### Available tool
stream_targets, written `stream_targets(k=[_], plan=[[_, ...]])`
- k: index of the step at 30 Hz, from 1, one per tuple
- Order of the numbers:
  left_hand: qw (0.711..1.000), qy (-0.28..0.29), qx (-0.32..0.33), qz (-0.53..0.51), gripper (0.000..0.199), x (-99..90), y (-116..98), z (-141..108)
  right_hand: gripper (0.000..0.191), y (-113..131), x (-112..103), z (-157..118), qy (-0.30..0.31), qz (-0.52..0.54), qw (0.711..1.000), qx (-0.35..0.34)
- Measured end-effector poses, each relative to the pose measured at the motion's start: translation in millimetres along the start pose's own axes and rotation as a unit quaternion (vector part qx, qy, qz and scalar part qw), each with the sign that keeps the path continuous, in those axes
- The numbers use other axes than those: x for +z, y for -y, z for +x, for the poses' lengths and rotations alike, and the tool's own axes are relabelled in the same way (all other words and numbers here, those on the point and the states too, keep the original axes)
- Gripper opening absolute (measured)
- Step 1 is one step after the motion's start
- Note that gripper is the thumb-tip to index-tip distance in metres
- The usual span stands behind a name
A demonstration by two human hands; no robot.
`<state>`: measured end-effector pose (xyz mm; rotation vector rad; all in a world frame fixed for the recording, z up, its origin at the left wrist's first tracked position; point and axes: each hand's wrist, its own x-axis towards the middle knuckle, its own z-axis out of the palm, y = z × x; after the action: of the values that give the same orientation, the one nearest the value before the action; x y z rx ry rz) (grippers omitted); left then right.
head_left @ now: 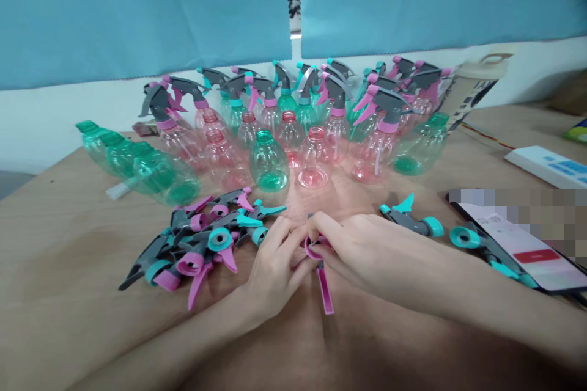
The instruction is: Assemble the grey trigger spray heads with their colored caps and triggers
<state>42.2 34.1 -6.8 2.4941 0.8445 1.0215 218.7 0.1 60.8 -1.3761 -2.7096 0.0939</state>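
Observation:
Between my two hands is a pink and grey trigger sprayer head (325,293), its pink trigger hanging down toward the table. My left hand (277,259) grips it from the left, fingers closed around it. The fingertips of my right hand (342,247) pinch at its pink collar ring; what they hold inside the ring is too small to make out. To the left lies a pile of loose sprayer heads (202,244) in pink, teal and grey. A teal sprayer head (410,220) lies beyond my right wrist.
Clear pink bottles (314,156) and green bottles (269,162) stand behind my hands, several fitted with sprayers. Green bottles (160,171) lean at the left. At the right are a phone (518,244) propped on another teal sprayer, a power strip (548,165) and a tumbler (474,88).

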Motion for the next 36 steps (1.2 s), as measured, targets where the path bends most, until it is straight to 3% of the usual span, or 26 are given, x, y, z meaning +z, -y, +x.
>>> stream_targets(k=[5,13,19,23,28,31,36], plan=[[1.0,0.005,0.014,0.019,0.015,0.0,0.6,-1.1,0.025,-0.1,-6.9,-0.3,-0.006,-0.02,1.0,-0.001],[0.998,0.022,0.045,0.029,0.02,0.1,0.7,-1.6,0.028,-1.8,-6.0,-9.0,-0.051,-0.043,0.998,-0.019],[0.999,0.017,0.028,0.017,0.019,0.7,3.9,0.5,0.024,-7.3,-3.6,-17.1,-0.052,0.0,0.998,-0.028],[1.0,0.001,0.015,0.006,0.017,1.4,4.7,0.9,0.017,-9.1,-8.6,-14.3,-0.044,0.017,0.999,0.002],[1.0,-0.012,0.012,-0.014,0.014,2.0,5.9,1.0,0.005,-5.6,-18.0,-3.2,-0.065,0.121,0.989,0.055],[1.0,-0.015,0.01,-0.021,0.014,2.0,6.6,1.4,0.005,-4.6,-18.3,1.5,-0.089,0.165,0.981,0.044],[0.999,-0.018,-0.015,-0.025,0.016,1.3,5.4,2.7,0.017,-8.1,-12.4,2.8,-0.067,0.115,0.991,-0.001]])
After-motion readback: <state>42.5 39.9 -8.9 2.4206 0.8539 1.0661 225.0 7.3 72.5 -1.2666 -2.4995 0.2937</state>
